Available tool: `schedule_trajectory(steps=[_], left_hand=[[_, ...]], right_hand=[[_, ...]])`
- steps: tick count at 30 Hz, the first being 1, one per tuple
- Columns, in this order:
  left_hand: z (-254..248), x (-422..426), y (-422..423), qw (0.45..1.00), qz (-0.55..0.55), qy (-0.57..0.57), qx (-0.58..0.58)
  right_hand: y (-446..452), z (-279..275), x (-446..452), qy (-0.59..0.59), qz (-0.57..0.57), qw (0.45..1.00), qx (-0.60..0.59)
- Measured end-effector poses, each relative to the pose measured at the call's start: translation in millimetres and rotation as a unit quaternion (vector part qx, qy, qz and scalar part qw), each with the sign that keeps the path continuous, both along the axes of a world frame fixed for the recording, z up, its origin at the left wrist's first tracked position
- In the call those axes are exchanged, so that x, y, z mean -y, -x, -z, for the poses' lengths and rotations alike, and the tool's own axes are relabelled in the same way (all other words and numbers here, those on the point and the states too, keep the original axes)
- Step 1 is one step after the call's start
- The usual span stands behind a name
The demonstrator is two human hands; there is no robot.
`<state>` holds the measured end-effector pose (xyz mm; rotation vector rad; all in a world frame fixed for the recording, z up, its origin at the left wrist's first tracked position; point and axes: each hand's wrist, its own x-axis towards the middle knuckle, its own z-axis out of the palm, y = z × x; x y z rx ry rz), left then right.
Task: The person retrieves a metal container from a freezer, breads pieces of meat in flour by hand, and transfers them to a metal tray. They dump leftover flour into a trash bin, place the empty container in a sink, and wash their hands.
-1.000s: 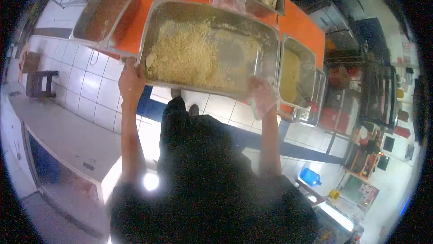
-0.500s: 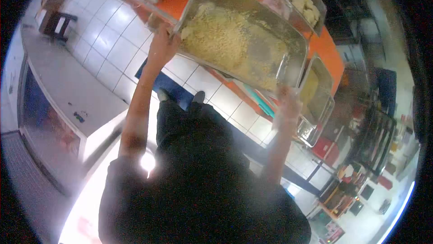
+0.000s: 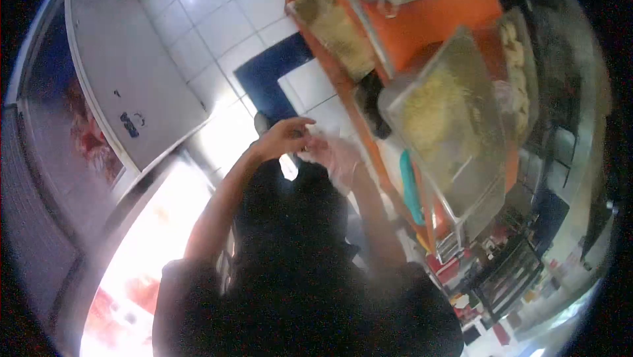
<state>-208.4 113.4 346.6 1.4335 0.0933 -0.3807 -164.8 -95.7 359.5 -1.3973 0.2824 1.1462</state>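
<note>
My left hand [image 3: 285, 140] is bare and held in front of my body, its fingers bent inward where it meets my right hand. A clear, loose plastic glove [image 3: 344, 167] covers my right hand [image 3: 330, 156]; motion smears its fingers. The two hands touch at the fingertips, and what lies between them is too blurred to make out. To the right, apart from both hands, a metal pan [image 3: 394, 96] with pale yellow crumbly or shredded food [image 3: 432, 116] rests on an orange surface [image 3: 422, 30].
Beside that pan stands another tray [image 3: 527, 116] with pale pieces of food. Lower down is a pan of yellowish food [image 3: 339, 33]. A turquoise object [image 3: 410, 189] hangs at the orange unit's side. A white-topped chest [image 3: 132, 47] and a bright lit case [image 3: 158, 238] are on the left.
Both hands have let go of the metal pan and come together in front of my body. My view has turned, so the pan now appears farther right.
</note>
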Motion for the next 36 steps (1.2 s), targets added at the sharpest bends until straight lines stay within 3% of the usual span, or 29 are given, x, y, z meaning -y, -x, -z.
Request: schedule_trajectory(steps=[2,3,5,8,10,11,13,14,15,18,20,24,25,27,28,29,30,32,33,35,36], left_hand=[[20,-19,-14,0.994,0.061,-0.032,-0.082],[46,-31,-22,0.993,0.089,-0.075,-0.035],[75,-42,-37,0.988,0.112,-0.107,0.004],[108,-60,-72,0.994,0.015,-0.09,-0.055],[134,-71,-92,0.98,0.005,-0.195,-0.028],[129,-70,-101,0.981,0.006,-0.192,-0.035],[124,-61,-119,0.982,-0.028,0.083,-0.166],[132,-55,-120,0.981,-0.03,0.087,-0.171],[142,-50,-123,0.983,0.042,0.103,-0.146],[182,-37,-127,0.972,0.143,0.144,-0.121],[187,-33,-133,0.972,0.187,0.019,-0.139],[219,-16,-133,0.982,0.16,-0.1,0.002],[219,-15,-133,0.984,0.143,-0.104,-0.019],[221,-15,-136,0.986,0.122,-0.109,-0.041],[223,-17,-139,0.979,0.115,-0.165,-0.024],[223,-18,-141,0.969,0.108,-0.221,-0.007],[223,-16,-142,0.97,0.103,-0.219,-0.008],[217,-10,-150,0.994,0.002,-0.098,-0.044],[212,-6,-153,0.994,-0.001,-0.096,-0.044],[193,1,-153,0.984,0.039,0.077,-0.158],[186,0,-154,0.984,0.037,0.075,-0.158]], right_hand=[[-16,-9,-34,-0.063,0.171,0.968,-0.17],[-27,-7,-48,-0.071,0.199,0.958,-0.196],[-43,15,-59,-0.04,0.194,0.959,-0.204],[-73,64,-52,-0.071,0.219,0.938,-0.258],[-88,76,-46,-0.249,0.262,0.887,-0.287],[-93,98,-40,-0.274,0.251,0.885,-0.282],[-100,123,-29,-0.277,0.239,0.883,-0.295],[-102,127,-27,-0.284,0.226,0.881,-0.302],[-102,131,-26,-0.281,0.226,0.881,-0.305],[-103,141,-28,-0.277,0.224,0.897,-0.263],[-105,135,-36,-0.099,0.18,0.957,-0.206],[-115,124,-32,-0.082,0.205,0.939,-0.264],[-112,122,-28,-0.193,0.221,0.916,-0.275],[-112,127,-26,-0.201,-0.037,0.979,-0.012],[-112,129,-25,-0.192,-0.123,0.965,0.131],[-111,131,-25,-0.182,-0.117,0.968,0.129],[-110,131,-23,-0.17,-0.111,0.971,0.126],[-106,134,-13,-0.142,-0.098,0.977,0.122],[-105,137,-10,-0.134,-0.095,0.979,0.122],[-100,150,-3,-0.115,-0.075,0.987,0.082],[-99,159,0,-0.105,-0.059,0.992,0.042]])
